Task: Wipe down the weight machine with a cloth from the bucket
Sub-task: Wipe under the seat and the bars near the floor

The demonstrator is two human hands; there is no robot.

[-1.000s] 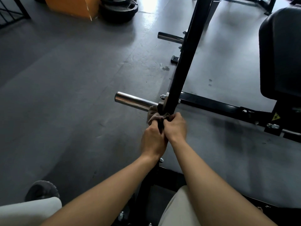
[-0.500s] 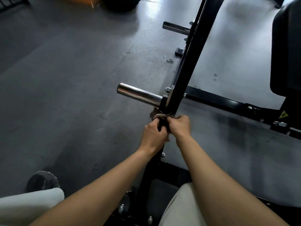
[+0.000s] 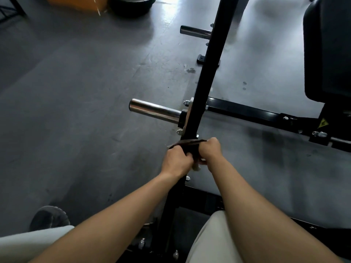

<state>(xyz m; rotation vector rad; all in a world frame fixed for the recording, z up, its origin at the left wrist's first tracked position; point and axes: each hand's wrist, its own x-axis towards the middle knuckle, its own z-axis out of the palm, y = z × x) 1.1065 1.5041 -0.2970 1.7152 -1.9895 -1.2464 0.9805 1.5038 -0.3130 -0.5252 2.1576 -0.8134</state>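
Observation:
A black steel upright [image 3: 207, 73] of the weight machine runs from bottom centre to the top of the view. A dark cloth [image 3: 182, 144] is wrapped around the upright just below a chrome weight peg [image 3: 153, 111]. My left hand [image 3: 177, 162] grips one end of the cloth on the left of the upright. My right hand [image 3: 210, 151] grips the other end on the right. Both fists sit close together against the post. No bucket is in view.
A second chrome peg [image 3: 195, 32] sticks out higher up the upright. A black frame bar [image 3: 247, 112] runs right toward the black seat pad [image 3: 326, 50]. Weight plates [image 3: 131, 6] and an orange box [image 3: 79, 2] lie on the grey floor at the top left.
Both hands and the cloth have slid down the upright, away from the chrome peg. The cloth now sits clear below the peg's bracket.

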